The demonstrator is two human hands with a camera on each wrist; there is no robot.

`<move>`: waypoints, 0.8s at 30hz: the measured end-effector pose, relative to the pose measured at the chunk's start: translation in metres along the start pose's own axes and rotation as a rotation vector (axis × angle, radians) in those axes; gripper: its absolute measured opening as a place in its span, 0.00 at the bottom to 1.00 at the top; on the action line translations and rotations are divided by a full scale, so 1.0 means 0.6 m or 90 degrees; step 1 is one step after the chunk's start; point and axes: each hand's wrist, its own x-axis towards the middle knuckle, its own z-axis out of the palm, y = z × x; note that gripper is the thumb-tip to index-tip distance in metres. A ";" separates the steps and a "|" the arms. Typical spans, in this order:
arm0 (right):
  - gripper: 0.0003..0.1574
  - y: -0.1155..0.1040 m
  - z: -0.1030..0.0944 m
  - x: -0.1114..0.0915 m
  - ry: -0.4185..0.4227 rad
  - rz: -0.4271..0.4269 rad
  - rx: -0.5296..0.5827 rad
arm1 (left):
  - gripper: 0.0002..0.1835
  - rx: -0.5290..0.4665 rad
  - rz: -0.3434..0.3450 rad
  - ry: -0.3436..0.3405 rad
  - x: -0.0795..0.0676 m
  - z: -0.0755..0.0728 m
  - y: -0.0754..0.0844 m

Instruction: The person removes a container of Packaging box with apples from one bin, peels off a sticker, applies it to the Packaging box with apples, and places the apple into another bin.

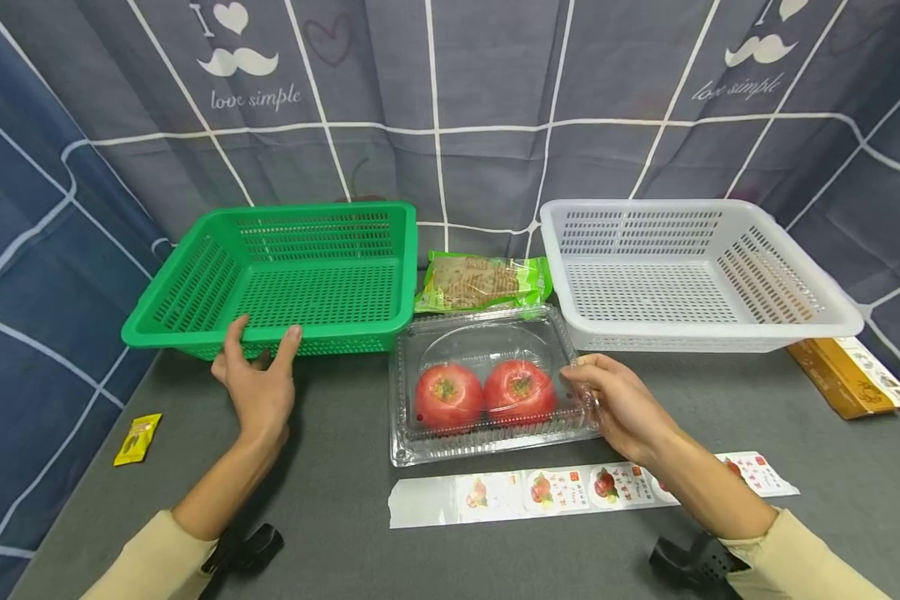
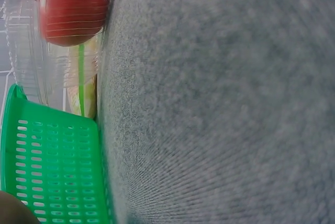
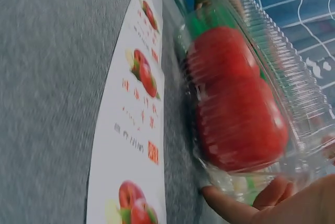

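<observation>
A clear plastic clamshell box (image 1: 487,454) stands at the middle of the table with two red tomatoes (image 1: 450,398) inside. My right hand (image 1: 622,404) grips its right side, thumb and fingers at the edge. In the right wrist view, fingers (image 3: 230,203) come up against the box's near end. My left hand (image 1: 258,387) is at the front rim of the green basket (image 1: 307,333), thumb and index finger spread and reaching over the rim. The left wrist view shows the basket's perforated wall (image 2: 57,166) beside a fingertip.
Behind the box lies a green snack packet (image 1: 483,282). A white basket (image 1: 705,337) stands at the right, over a brown packet (image 1: 843,379). In front of the box runs a strip of fruit stickers (image 1: 502,497). A small yellow sachet (image 1: 137,439) lies far left. A curtain (image 1: 480,158) hangs behind.
</observation>
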 end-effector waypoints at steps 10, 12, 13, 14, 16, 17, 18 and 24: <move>0.32 -0.001 -0.011 -0.001 0.027 0.038 -0.143 | 0.40 0.021 0.003 -0.006 0.001 -0.001 0.002; 0.38 -0.001 -0.010 -0.004 0.032 0.041 -0.168 | 0.40 0.021 -0.013 -0.011 0.002 -0.003 0.005; 0.39 -0.001 -0.009 -0.005 0.035 0.042 -0.176 | 0.41 0.019 -0.023 -0.014 0.002 -0.004 0.008; 0.40 0.000 -0.008 -0.006 0.039 0.042 -0.183 | 0.41 0.019 -0.033 -0.016 0.002 -0.005 0.010; 0.41 0.003 -0.006 -0.009 0.043 0.037 -0.198 | 0.41 0.017 -0.048 -0.022 0.002 -0.007 0.015; 0.41 0.004 -0.005 -0.011 0.045 0.035 -0.202 | 0.42 0.017 -0.054 -0.025 0.002 -0.008 0.017; 0.41 0.005 -0.005 -0.014 0.048 0.032 -0.203 | 0.42 0.016 -0.055 -0.028 0.001 -0.008 0.019; 0.41 0.004 -0.003 -0.030 0.059 0.005 -0.197 | 0.42 0.017 -0.054 -0.042 -0.005 -0.008 0.021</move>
